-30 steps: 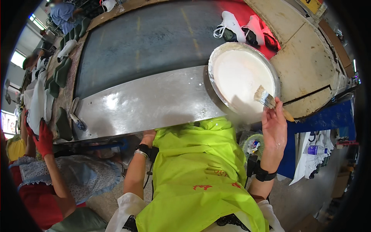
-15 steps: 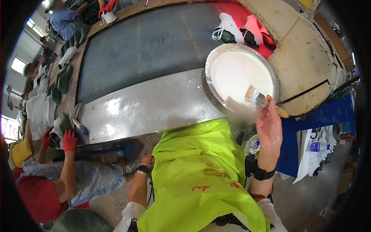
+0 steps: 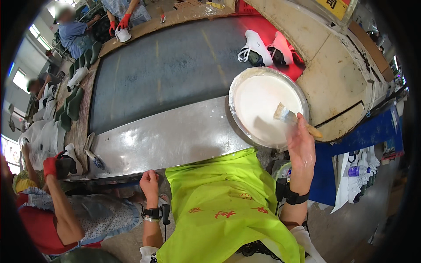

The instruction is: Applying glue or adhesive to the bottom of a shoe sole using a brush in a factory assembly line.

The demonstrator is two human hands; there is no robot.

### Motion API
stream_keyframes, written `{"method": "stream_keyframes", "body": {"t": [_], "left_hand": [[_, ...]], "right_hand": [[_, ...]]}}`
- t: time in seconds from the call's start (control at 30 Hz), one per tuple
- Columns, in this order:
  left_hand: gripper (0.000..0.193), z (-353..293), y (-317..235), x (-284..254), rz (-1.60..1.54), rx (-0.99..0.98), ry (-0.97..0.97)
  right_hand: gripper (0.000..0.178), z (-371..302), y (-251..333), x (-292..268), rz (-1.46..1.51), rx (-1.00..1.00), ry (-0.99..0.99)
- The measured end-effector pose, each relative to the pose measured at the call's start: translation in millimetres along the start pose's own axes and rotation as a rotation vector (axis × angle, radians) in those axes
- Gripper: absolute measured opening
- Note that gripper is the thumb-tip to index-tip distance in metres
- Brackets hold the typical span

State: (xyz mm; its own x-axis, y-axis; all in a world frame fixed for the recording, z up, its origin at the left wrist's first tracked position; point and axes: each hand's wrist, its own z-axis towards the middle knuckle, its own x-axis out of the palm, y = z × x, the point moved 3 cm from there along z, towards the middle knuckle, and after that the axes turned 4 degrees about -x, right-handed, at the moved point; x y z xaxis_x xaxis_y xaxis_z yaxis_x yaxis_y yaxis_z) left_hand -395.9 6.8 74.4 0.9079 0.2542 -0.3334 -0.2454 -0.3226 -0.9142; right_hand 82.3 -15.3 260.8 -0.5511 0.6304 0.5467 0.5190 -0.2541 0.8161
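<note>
My right hand (image 3: 301, 147) is closed around a paintbrush (image 3: 285, 115) with a wooden handle, holding its pale bristles over a round metal basin (image 3: 232, 101). White liquid (image 3: 267, 94) fills much of the basin. My left hand (image 3: 150, 184) is raised at the front edge of the steel plate (image 3: 175, 136), its fingers curled in with nothing visible in them. Beyond the basin, a white sneaker (image 3: 258, 47) and a second sneaker (image 3: 280, 46), tinted by red light, sit on the dark belt (image 3: 162, 74), with dark forms inside.
To my left, a co-worker in red gloves (image 3: 50, 167) handles a shoe beside a white sneaker (image 3: 72, 158). Green shoe lasts (image 3: 73, 105) line the wooden side ledge. Another red-gloved person (image 3: 124, 21) works at the far end. A cream machine housing (image 3: 333, 87) stands right of the basin.
My left hand has risen from beside the apron toward the plate's edge. The brush stays over the basin in my right hand. Sneakers and basin appear lower in view as the head shifted.
</note>
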Motion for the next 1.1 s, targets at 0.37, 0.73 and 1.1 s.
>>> {"method": "stream_keyframes", "body": {"t": [0.37, 0.73, 1.1], "left_hand": [[0.026, -49.1, -65.9, 139.5, 0.181, 0.153, 0.699], [0.030, -49.2, -43.0, 183.9, 0.086, -0.272, 0.981], [0.032, -49.4, -47.9, 170.4, 0.039, -0.186, 1.004]], "right_hand": [[0.031, -2.0, -19.9, 8.1, -0.013, 0.116, 0.045], [0.031, -12.5, -12.5, -5.3, 0.032, 0.085, 0.040], [0.031, 10.6, -21.7, -8.4, 0.020, 0.059, 0.005]]}}
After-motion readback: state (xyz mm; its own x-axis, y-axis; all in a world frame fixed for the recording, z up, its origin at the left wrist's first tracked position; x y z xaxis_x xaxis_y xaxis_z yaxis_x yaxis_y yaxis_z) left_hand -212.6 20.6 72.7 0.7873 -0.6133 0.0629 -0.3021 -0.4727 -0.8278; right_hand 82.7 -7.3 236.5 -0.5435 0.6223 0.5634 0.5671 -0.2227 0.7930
